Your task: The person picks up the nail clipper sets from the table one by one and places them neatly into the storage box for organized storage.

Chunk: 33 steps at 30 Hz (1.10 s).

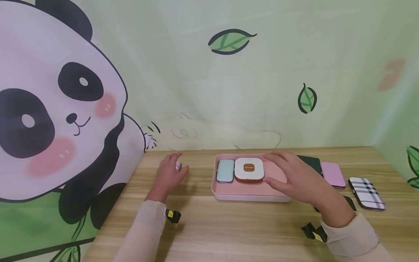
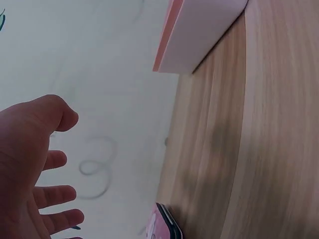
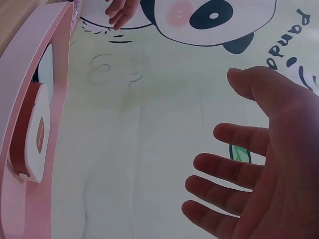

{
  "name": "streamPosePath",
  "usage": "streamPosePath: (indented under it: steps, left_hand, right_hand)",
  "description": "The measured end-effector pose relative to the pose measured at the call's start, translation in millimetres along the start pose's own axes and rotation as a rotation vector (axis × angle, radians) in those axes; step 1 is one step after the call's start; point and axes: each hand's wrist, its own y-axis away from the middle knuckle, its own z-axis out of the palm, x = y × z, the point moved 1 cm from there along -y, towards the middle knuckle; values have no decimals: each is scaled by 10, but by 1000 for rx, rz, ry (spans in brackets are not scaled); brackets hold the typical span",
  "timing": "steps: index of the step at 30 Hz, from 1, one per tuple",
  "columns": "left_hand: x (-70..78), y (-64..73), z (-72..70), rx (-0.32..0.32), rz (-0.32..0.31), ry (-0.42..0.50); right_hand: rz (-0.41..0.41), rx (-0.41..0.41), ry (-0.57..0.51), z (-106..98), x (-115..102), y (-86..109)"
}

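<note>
My left hand (image 1: 167, 176) hovers at the left of the table with fingers spread and nothing in it. Partly hidden behind it is a small pink patterned item (image 1: 178, 166); in the left wrist view this pink item (image 2: 162, 224) shows a dark edge. A shallow pink tray (image 1: 252, 198) lies to the right. Inside it, a light blue flat case (image 1: 225, 170) sits beside a white-lidded box (image 1: 240, 174) with a brown label and brown lower part. My right hand (image 1: 296, 178), fingers apart and holding nothing, is raised over the tray's right part, which it hides.
Right of the tray lie a dark green flat item (image 1: 312, 163), a pink flat case (image 1: 332, 174) and a plaid case (image 1: 367, 193). Another dark item (image 1: 350, 202) is mostly covered by my right wrist. A panda-printed cloth (image 1: 229, 94) hangs behind the wooden table (image 1: 229, 229).
</note>
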Motion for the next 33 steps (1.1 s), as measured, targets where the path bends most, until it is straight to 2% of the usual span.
streamPosePath:
  steps: [8, 14, 18, 24, 28, 33]
  left_hand:
    - [-243, -39, 40, -14, -79, -83]
    - [-357, -58, 89, -49, -153, -119]
    - [-418, -60, 108, -76, -188, -149]
    - [-539, -54, 190, -154, -240, -143]
    - [-603, -62, 247, -171, -249, -163]
    - [-578, -80, 276, -162, -228, -187]
  right_hand:
    - [9, -15, -13, -24, -21, 7]
    - [-5, -9, -23, -22, -22, 4]
    - [-9, -6, -25, -9, -18, -3]
    - [-8, -2, -25, 5, -13, -5]
    - [-2, -7, -32, 8, -16, -9]
    - [3, -12, -29, 26, -3, -16]
